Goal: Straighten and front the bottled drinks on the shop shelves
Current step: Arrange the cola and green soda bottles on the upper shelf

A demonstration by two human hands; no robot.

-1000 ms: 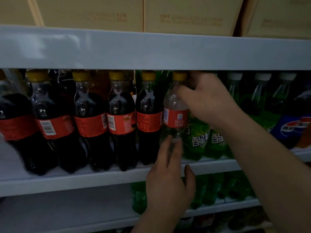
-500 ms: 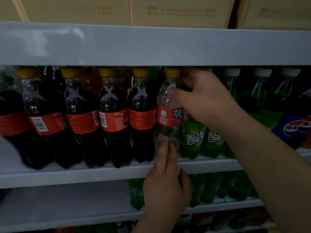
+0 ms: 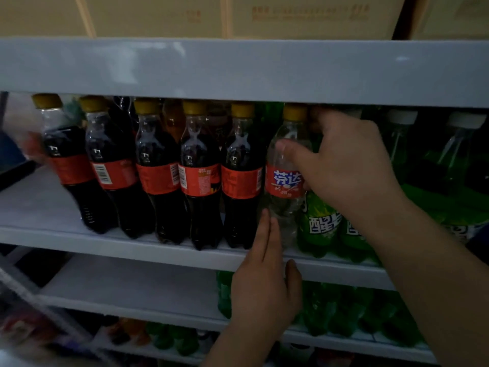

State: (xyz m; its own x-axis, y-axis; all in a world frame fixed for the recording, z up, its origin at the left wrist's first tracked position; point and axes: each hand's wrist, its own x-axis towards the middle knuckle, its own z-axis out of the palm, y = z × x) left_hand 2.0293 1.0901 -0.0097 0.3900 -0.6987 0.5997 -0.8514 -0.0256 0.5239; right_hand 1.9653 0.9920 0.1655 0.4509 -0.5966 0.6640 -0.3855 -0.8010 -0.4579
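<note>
clear bottle (image 3: 284,181): yellow cap, red label; upright at the front of the shelf (image 3: 105,247), between the cola bottles and the green bottles; label faces out.
right hand (image 3: 346,168): fingers clenched round the clear bottle's shoulder, thumb across its front.
left hand (image 3: 264,287): fingers (image 3: 264,234) straight, grasping nothing, tips touching the bottle's lower body.
cola bottles (image 3: 156,178): five in a row to the left; several show barcodes, the leftmost leans.
green bottles (image 3: 320,223): just right, partly hidden by the right arm.
progress: this bottle looks about fronted. The cola labels likely need turning and the leaner needs righting. The lower shelves look untouched, so most of the task is left.
</note>
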